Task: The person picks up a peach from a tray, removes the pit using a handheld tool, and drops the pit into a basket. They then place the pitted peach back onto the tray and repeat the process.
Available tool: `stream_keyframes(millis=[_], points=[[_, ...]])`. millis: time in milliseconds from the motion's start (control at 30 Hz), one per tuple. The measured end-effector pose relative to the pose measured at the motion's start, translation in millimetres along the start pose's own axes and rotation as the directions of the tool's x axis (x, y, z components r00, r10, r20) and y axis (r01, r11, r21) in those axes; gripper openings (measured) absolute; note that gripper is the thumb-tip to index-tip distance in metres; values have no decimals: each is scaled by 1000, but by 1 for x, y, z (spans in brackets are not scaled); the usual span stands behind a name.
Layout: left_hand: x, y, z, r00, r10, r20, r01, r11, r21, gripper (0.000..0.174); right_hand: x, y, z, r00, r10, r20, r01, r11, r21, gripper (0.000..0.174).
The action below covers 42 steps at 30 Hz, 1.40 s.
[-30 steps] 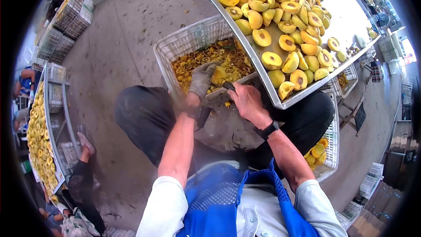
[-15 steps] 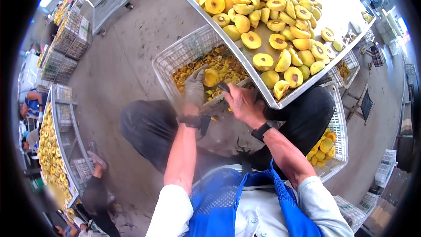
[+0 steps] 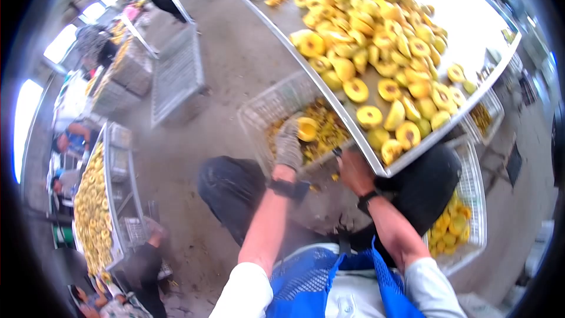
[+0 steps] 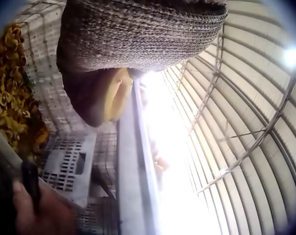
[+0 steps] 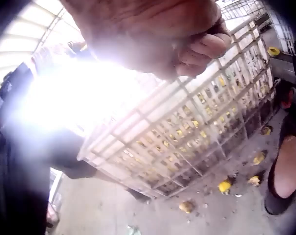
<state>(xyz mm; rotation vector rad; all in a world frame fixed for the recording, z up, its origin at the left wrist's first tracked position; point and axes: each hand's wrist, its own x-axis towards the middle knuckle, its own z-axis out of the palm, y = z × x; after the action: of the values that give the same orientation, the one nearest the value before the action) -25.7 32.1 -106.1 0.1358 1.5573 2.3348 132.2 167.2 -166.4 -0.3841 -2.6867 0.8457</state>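
Note:
In the head view my gloved left hand (image 3: 288, 147) holds a yellow peach half (image 3: 306, 129) over a white crate (image 3: 254, 119) of peach scraps (image 3: 322, 132). The half's cut side shows a round hollow. The left wrist view shows the peach half (image 4: 117, 95) within the knitted glove (image 4: 138, 36). My bare right hand (image 3: 355, 171) is beside the crate's near edge, its fingers curled around a dark-handled tool (image 4: 30, 178). The tool's working end is hidden. In the right wrist view the right hand (image 5: 162, 39) is above the crate's slatted side (image 5: 187, 132).
A metal-edged table (image 3: 329, 97) piled with peach halves (image 3: 388, 41) stands ahead on the right. Another crate (image 3: 479, 212) with yellow peach pieces (image 3: 450, 227) is by my right leg. Scraps (image 5: 225, 186) litter the floor. A flat cart (image 3: 176, 76) stands ahead left.
The head view has swung left, so the table and crate appear further right and lower. The peach half in my left hand has turned its hollow more into view. Both hands keep their holds.

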Motion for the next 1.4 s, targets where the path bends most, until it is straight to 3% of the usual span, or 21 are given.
stream_keyframes(millis=[100,167,233,267,333,500,567,633,667,700,733,800,833,933,967,1033,1133,1233,1267,1300,1400], points=[[-4,20,27,994,-5,111,15,996,-89,39,5,-17,-17,989,68,132,-70,998,9,22],[-21,53,59,988,-46,149,55,997,-57,36,9,-26,-20,989,50,139,-55,998,37,23],[-27,63,86,983,-22,183,35,997,-67,34,12,-34,-28,975,98,200,-77,991,-110,32],[-25,61,98,973,53,226,-45,998,-38,31,11,-43,-36,976,102,194,-86,992,-89,25],[-39,81,125,953,-5,304,-13,998,56,32,6,-37,-33,979,87,185,-72,994,-88,26],[-53,41,216,779,158,607,-276,955,107,28,5,-23,-5,918,271,288,-243,961,-129,30],[-76,10,267,718,302,627,-419,907,43,28,8,-18,4,896,327,299,-301,945,-130,33],[-120,22,309,691,-47,721,77,997,-8,27,5,-8,15,921,295,254,-302,953,-10,30],[-139,34,317,611,-172,773,159,983,93,20,5,-7,18,917,302,262,-329,942,67,30],[-140,-16,336,527,360,770,-400,904,-150,27,6,-11,11,917,276,288,-318,942,107,31],[-136,2,336,431,248,868,-545,838,31,25,0,-10,10,864,354,359,-423,896,137,31],[-126,16,321,423,7,906,-27,1000,5,25,-12,-9,6,722,493,485,-625,766,152,32],[-122,22,315,409,-114,905,235,972,16,24,-21,4,19,817,420,394,-508,848,149,32],[-56,32,257,693,88,715,27,989,-148,35,-25,38,75,986,35,164,-45,997,56,33],[-33,52,239,595,326,734,-662,717,218,39,-24,38,85,986,-127,105,127,992,1,33],[-6,71,207,695,191,694,-702,389,596,35,-10,20,65,997,-26,78,19,996,85,26],[12,62,179,758,-20,651,-619,292,730,37,-11,-12,24,988,81,133,-88,995,47,33],[0,43,188,665,-56,745,-723,203,660,32,-9,-11,32,978,71,196,-79,996,35,34],[4,15,187,603,88,793,-796,132,591,30,-8,0,50,994,50,96,-66,982,176,37],[1,11,195,663,12,749,-747,73,660,27,-12,-9,34,996,88,4,-87,973,213,28],[-14,15,215,704,16,710,-705,-102,701,22,-22,26,66,990,-2,139,-15,993,117,56]])
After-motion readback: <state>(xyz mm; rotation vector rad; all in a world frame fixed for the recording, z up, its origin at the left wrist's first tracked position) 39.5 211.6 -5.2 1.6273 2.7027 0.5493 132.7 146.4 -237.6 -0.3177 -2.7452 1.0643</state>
